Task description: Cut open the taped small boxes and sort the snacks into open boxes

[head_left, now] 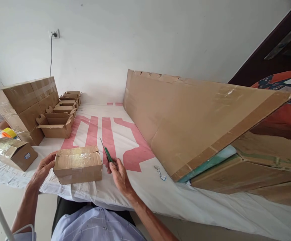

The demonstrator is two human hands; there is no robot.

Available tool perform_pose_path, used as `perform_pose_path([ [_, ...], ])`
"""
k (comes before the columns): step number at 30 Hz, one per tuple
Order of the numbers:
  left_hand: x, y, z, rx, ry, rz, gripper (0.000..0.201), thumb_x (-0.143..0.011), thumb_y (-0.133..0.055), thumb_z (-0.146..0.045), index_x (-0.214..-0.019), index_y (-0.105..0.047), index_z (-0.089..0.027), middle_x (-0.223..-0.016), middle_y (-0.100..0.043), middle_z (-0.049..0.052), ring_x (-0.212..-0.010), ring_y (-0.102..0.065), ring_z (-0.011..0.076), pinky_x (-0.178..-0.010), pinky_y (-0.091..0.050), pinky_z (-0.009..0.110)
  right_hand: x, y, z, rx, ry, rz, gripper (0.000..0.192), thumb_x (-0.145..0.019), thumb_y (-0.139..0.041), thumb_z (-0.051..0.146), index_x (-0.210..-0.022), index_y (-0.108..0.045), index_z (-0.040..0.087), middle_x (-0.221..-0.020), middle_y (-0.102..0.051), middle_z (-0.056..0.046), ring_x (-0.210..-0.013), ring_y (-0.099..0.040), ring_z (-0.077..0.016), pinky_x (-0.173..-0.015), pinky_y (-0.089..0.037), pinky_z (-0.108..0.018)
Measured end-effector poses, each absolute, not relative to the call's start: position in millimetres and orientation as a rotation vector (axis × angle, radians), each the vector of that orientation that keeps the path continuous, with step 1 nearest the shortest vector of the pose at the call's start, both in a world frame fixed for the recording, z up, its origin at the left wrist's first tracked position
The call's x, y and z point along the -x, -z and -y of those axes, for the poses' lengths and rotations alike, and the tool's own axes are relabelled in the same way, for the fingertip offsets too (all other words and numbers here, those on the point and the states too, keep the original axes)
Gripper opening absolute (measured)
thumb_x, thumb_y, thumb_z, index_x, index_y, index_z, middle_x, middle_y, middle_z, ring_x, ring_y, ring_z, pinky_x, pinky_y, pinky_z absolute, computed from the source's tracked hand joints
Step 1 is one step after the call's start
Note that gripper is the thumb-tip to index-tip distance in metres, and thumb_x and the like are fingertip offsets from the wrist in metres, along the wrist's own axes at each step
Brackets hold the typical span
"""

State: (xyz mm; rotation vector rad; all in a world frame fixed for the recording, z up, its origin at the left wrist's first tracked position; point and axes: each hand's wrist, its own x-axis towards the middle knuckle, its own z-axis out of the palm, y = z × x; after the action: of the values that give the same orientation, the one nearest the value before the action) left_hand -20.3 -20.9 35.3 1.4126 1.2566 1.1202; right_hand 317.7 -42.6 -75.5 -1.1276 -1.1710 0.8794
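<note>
A small taped cardboard box point(78, 164) sits near the front edge of the cloth-covered table. My left hand point(42, 170) grips its left end, fingers at the upper corner and partly hidden behind it. Just right of the box, my right hand point(119, 174) is closed around a green utility knife point(108, 154). The thin blade points up and away from me and is apart from the box. Clear tape with a yellowish patch runs over the box's top.
Another taped box point(13, 154) lies at the left, before stacked cartons point(22, 107). Several open boxes point(55, 129) line up beside the stack. A large cardboard sheet point(185, 117) stands at the right, with cartons point(235, 167) behind it. A small tag point(163, 177) lies nearby. Another person's arm point(1, 125) shows far left.
</note>
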Motion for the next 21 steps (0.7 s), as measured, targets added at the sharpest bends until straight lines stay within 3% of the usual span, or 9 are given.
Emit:
perform_pose_path([
  [6, 21.9, -33.6, 20.9, -1.433, -1.141, -1.233, 0.071, -0.074, -0.086, -0.068, -0.126, -0.079, -0.02, -0.131, -0.079, 0.015, -0.122, -0.071, 0.0392, -0.101, -0.058, 0.042, -273.4, 61.6, 36.9, 1.079, -0.881, 1.106, 0.035, -0.104, -0.049, 0.057, -0.113, -0.058, 0.024, -0.084, -0.062, -0.001, -0.073, -0.056, -0.0205, -0.069, -0.05, -0.035],
  [14, 31.6, -17.8, 17.3, -1.409, -1.36, -1.239, 0.062, -0.068, -0.092, -0.064, -0.108, -0.083, -0.018, -0.13, -0.077, 0.016, -0.129, -0.067, 0.0396, -0.11, -0.053, 0.046, -274.6, 54.4, -12.9, 1.084, -0.86, 1.257, 0.039, -0.098, -0.05, 0.061, -0.105, -0.059, 0.023, -0.088, -0.064, -0.003, -0.075, -0.056, -0.0207, -0.071, -0.049, -0.035],
  [21, 32.5, -5.9, 22.5, -1.467, -1.369, -1.261, 0.047, -0.071, -0.09, -0.048, -0.108, -0.085, -0.02, -0.144, -0.069, 0.015, -0.136, -0.062, 0.039, -0.107, -0.057, 0.042, -313.0, -19.0, -4.5, 1.034, -0.859, 1.635, 0.038, -0.099, -0.054, 0.057, -0.104, -0.07, 0.022, -0.08, -0.062, 0.0, -0.071, -0.05, -0.0179, -0.066, -0.043, -0.031],
])
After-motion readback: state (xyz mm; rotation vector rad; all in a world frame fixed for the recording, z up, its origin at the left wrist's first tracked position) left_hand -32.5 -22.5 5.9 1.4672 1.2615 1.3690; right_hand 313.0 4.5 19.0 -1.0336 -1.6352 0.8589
